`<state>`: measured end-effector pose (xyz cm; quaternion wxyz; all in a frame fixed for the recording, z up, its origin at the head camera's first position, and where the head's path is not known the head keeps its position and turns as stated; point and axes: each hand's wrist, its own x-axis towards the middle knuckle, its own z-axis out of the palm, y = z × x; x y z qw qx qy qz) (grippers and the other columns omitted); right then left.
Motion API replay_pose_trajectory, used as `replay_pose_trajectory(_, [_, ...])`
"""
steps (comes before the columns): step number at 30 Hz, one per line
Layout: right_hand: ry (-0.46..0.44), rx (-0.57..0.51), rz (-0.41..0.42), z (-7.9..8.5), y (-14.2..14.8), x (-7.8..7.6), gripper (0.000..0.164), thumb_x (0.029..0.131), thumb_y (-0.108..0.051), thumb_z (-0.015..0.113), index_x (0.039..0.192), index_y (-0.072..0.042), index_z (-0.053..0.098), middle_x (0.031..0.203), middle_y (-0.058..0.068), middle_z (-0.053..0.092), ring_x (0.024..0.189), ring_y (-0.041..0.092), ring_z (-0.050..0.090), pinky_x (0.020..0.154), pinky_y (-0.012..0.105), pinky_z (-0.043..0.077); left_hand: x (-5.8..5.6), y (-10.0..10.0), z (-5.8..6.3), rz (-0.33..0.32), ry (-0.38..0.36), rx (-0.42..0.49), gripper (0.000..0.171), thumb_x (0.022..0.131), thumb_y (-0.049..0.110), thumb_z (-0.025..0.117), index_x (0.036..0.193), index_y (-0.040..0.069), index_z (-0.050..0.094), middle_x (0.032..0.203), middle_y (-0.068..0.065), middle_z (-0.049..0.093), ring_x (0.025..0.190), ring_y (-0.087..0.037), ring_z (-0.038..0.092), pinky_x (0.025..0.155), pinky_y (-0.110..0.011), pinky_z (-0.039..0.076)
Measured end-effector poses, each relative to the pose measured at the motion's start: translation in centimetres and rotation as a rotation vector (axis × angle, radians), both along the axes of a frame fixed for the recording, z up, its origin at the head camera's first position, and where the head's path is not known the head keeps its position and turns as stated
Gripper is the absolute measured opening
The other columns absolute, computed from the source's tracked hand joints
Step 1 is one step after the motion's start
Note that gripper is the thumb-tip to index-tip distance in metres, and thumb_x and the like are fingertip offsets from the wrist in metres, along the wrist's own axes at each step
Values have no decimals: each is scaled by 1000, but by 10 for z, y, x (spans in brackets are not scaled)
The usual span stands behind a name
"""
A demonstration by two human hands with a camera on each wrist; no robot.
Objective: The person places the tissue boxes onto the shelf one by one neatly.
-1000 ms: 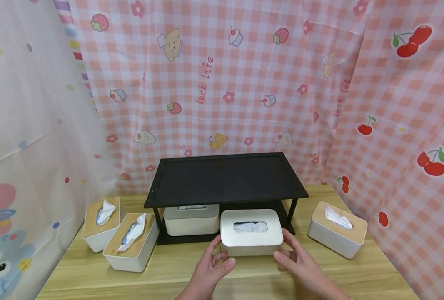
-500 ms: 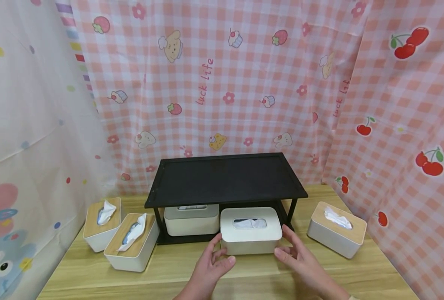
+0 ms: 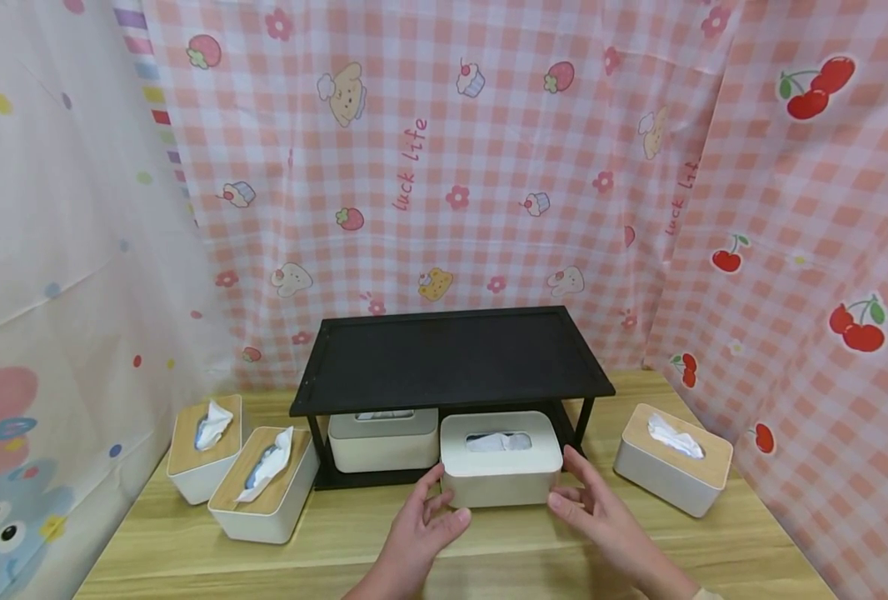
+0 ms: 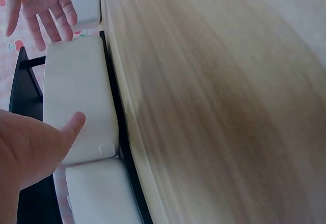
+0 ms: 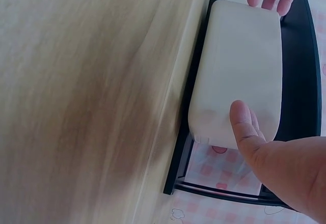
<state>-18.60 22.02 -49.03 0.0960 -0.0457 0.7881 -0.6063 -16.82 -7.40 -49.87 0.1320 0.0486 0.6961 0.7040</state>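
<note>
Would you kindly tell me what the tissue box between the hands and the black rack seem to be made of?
Tissue box: probably matte plastic, given its even cream surface and rounded edges. Black rack: perhaps painted metal or wood; its uniform dark finish shows no clear grain, leaving that open.

Head view facing forward and down, wrist views close in, turned sideways, all sharing the central pale box (image 3: 501,468)

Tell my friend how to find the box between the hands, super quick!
Find the black shelf in front of the checked curtain. Low at its right front, a white box sits between the left hand and right hand. Its whole white lid shows, while the shelf hides part of the neighbour on its left.
</note>
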Motion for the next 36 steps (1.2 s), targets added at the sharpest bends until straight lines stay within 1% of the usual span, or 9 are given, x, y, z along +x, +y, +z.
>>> replay_pose_trajectory(5, [8,-3,10,0,0,-1,80,107,-26,66,170,-9,19,176,25,22,144,39,53,105,36,56,0,0,0,-3,25,1,91,103,37,72,170,5,19,162,-42,35,147,-57,45,115,-63,48])
replay_pose_trajectory(13, [1,1,8,2,0,-2,81,107,-27,65,170,-9,18,177,25,19,146,41,51,108,43,55,-2,1,1,-2,31,-2,92,103,38,73,170,5,19,163,-42,34,148,-58,43,116,-62,48])
replay_pose_trajectory(20, [16,-3,11,2,-1,-3,81,107,-26,65,170,-9,18,177,25,19,147,42,50,107,38,55,-3,1,1,-3,37,-9,92,103,38,73,169,4,20,165,-41,33,148,-57,44,116,-60,49])
replay_pose_trajectory(23, [21,-8,12,1,-1,-3,81,107,-26,65,170,-8,18,177,25,19,148,43,49,108,40,55,-3,1,0,-5,46,-13,91,103,38,73,169,3,20,165,-40,32,148,-57,43,116,-60,49])
replay_pose_trajectory(25, [21,-9,11,1,-1,-3,80,107,-25,65,170,-8,19,177,24,20,149,44,49,109,41,55,-3,1,0,-8,55,-14,91,103,38,72,169,3,20,166,-40,31,148,-57,43,116,-60,49])
replay_pose_trajectory(28, [20,2,10,0,-1,-2,75,107,-25,65,169,-7,25,175,24,26,149,44,49,108,42,55,-2,0,0,-12,75,-12,90,104,36,71,169,0,19,169,-38,27,150,-57,41,117,-60,48])
replay_pose_trajectory(33, [35,16,22,-1,0,-1,69,108,-23,64,166,-4,32,173,24,33,151,45,47,107,36,55,-2,1,-1,-15,91,-19,90,105,36,70,168,-2,19,175,-29,21,154,-55,36,119,-61,44])
replay_pose_trajectory(36, [28,16,15,-2,-1,-2,69,108,-23,64,166,-5,32,172,23,34,151,45,46,107,35,55,-3,1,-1,-14,89,-24,89,105,37,70,168,-1,20,176,-26,20,156,-53,34,120,-61,43])
